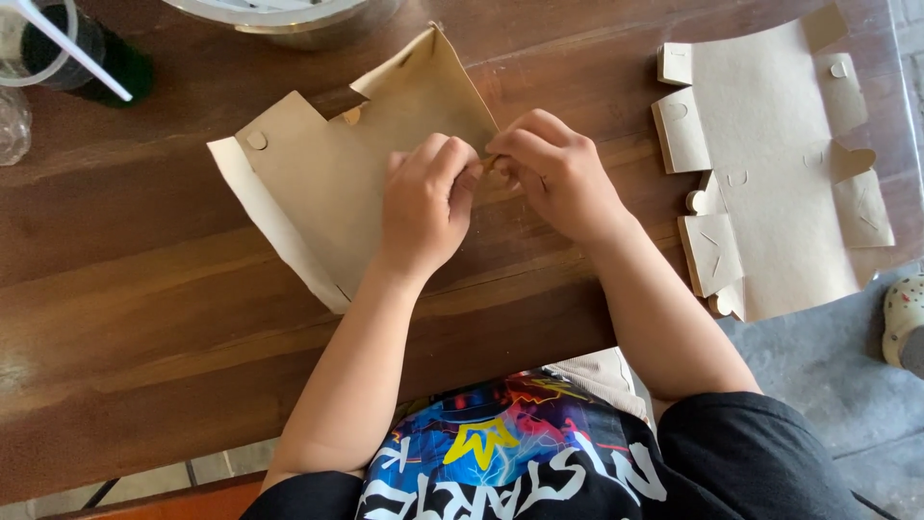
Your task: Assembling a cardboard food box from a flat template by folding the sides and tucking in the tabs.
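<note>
on the brown wooden bench, near its middle, lies a tan card blank, partly folded; one flap stands up toward the far edge, and a pale strip runs along its left side; both hands meet at the blank's right edge; the left hand rests knuckles-up on the card, its fingers curled tight, its grip closed on the edge of the card at the fingertips; the right hand sits just beside it, touching it, fingers bent and pinched shut on the same small bit of card between the two hands; exactly how much card each grip has is hidden by the fingers; well to the right, a second blank lies flat and unfolded, with small tabs and slots along its sides, its lower corner hanging past the bench edge; at the far edge a metal bowl shows only its rim; at the far left corner stands a dark green bottle, with a white straw crossing in front of it and a clear cup just beside; below the bench edge, grey floor, and a pale spotted shoe at the right border.
</note>
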